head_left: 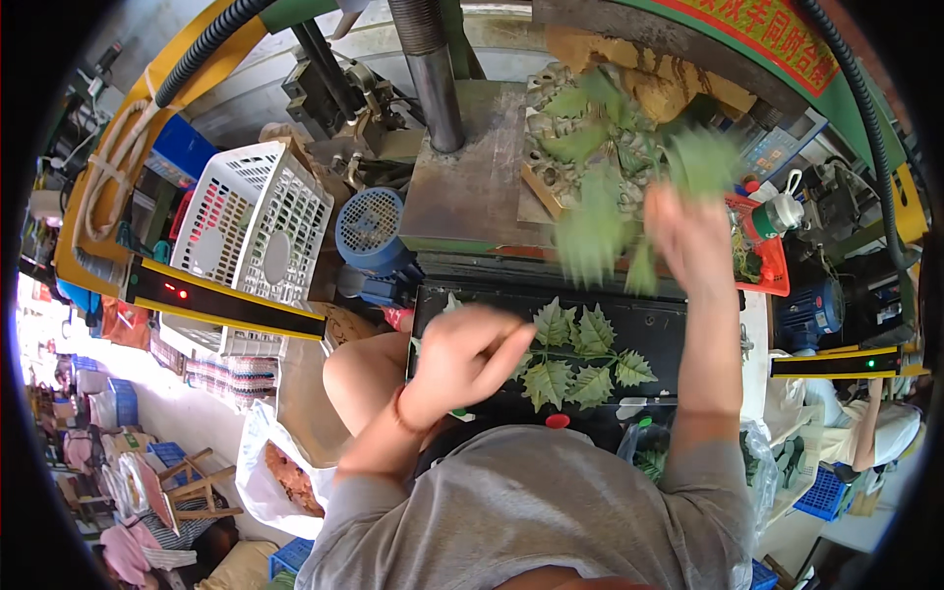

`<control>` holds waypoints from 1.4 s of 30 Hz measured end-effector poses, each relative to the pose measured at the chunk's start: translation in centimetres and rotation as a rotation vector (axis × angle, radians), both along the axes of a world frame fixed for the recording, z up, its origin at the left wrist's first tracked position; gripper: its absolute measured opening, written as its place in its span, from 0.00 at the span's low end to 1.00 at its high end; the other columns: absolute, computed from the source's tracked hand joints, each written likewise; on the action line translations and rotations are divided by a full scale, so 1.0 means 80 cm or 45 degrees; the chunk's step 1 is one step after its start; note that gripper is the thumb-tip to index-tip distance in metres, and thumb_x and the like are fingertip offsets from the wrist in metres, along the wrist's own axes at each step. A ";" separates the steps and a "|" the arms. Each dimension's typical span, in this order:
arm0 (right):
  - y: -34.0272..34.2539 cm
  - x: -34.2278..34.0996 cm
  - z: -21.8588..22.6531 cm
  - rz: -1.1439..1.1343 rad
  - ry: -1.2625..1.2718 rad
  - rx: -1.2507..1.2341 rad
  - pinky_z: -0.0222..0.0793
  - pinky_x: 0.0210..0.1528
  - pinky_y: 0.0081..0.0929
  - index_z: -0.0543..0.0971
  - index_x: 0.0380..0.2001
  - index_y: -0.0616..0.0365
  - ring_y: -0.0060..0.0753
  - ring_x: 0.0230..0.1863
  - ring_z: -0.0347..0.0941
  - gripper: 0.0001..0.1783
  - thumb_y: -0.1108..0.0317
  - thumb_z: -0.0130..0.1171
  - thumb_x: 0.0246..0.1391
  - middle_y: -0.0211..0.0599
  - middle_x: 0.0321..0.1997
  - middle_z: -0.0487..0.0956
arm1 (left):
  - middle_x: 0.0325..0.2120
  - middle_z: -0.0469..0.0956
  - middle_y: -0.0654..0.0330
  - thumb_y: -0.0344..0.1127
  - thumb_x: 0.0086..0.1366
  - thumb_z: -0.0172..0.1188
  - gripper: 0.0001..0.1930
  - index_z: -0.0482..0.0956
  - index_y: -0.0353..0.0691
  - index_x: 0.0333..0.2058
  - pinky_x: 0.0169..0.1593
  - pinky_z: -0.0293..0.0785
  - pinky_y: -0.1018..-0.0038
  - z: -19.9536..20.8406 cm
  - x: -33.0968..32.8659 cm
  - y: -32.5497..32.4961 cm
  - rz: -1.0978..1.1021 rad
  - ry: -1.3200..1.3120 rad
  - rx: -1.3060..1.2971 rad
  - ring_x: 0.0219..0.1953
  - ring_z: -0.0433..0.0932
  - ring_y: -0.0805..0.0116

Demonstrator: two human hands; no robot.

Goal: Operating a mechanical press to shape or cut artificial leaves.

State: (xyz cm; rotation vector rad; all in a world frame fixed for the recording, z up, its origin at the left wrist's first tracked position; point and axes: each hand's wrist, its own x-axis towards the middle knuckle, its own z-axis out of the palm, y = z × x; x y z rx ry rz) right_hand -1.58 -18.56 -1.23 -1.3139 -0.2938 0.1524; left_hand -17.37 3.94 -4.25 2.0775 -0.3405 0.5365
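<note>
My right hand point(688, 236), smeared by motion, is raised over the machine's front edge. It is closed on a spray of green artificial leaves point(595, 221), which hangs blurred before the metal mold point(551, 118). Some of its leaves lie across the mold. My left hand point(467, 359) is curled closed above the left part of a black tray point(659, 324); what its fingers hold, if anything, is hidden. Just right of it, another spray of pale green, jagged artificial leaves point(593, 332) lies flat on the tray. Leaf tips also show around my left hand.
A thick steel column point(433, 88) stands behind the metal plate. White plastic crates point(265, 231) and a blue motor point(370, 231) are at the left. Black-and-yellow bars point(226, 300) flank the work area. An orange-red basket point(772, 261) holds a bottle at the right.
</note>
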 end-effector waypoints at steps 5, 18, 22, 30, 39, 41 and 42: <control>-0.067 -0.121 -0.058 0.539 -0.413 -0.728 0.64 0.25 0.26 0.76 0.29 0.63 0.33 0.21 0.69 0.05 0.74 0.60 0.48 0.36 0.24 0.75 | 0.12 0.69 0.61 0.30 0.57 0.58 0.09 0.75 0.37 0.19 0.21 0.62 0.74 -0.060 -0.075 0.030 0.154 0.508 -0.094 0.14 0.64 0.63; -0.206 -0.260 -0.250 -0.134 -0.170 -1.901 0.60 0.25 0.37 0.70 0.15 0.62 0.43 0.18 0.62 0.22 0.56 0.64 0.46 0.39 0.14 0.67 | 0.18 0.76 0.55 0.51 0.55 0.60 0.20 0.76 0.37 0.19 0.25 0.68 0.64 -0.193 -0.138 0.029 0.350 0.993 0.878 0.20 0.73 0.53; -0.215 -0.270 -0.269 -0.220 -0.160 -1.810 0.59 0.23 0.36 0.67 0.13 0.62 0.41 0.16 0.60 0.23 0.56 0.64 0.46 0.38 0.12 0.66 | 0.18 0.76 0.55 0.52 0.54 0.61 0.21 0.76 0.37 0.19 0.26 0.68 0.64 -0.208 -0.152 0.028 0.385 0.980 0.797 0.21 0.73 0.53; -0.217 -0.270 -0.275 -0.230 -0.110 -1.716 0.60 0.23 0.37 0.68 0.13 0.62 0.43 0.16 0.60 0.27 0.50 0.65 0.45 0.39 0.13 0.67 | 0.18 0.76 0.55 0.52 0.54 0.62 0.21 0.76 0.37 0.19 0.27 0.69 0.64 -0.218 -0.153 0.036 0.368 0.996 0.760 0.22 0.73 0.53; -0.176 -0.242 -0.215 -0.519 -0.410 -1.159 0.63 0.26 0.30 0.76 0.27 0.63 0.36 0.20 0.65 0.11 0.65 0.61 0.50 0.36 0.21 0.73 | 0.20 0.77 0.58 0.42 0.58 0.57 0.11 0.77 0.41 0.25 0.28 0.69 0.66 -0.147 -0.107 0.003 0.252 0.383 0.738 0.24 0.75 0.55; -0.142 -0.204 -0.182 -0.312 -0.769 -1.059 0.65 0.29 0.26 0.78 0.34 0.62 0.33 0.23 0.68 0.08 0.70 0.59 0.50 0.36 0.26 0.74 | 0.22 0.78 0.61 0.40 0.56 0.56 0.07 0.78 0.45 0.29 0.28 0.69 0.68 -0.100 -0.063 -0.020 0.133 0.027 0.810 0.25 0.76 0.56; -0.117 -0.191 -0.163 -0.193 -0.654 -1.011 0.65 0.31 0.22 0.78 0.37 0.61 0.31 0.24 0.68 0.10 0.71 0.58 0.50 0.34 0.28 0.74 | 0.25 0.79 0.62 0.39 0.55 0.56 0.08 0.80 0.47 0.31 0.28 0.70 0.68 -0.097 -0.035 -0.028 0.068 -0.074 0.762 0.26 0.76 0.57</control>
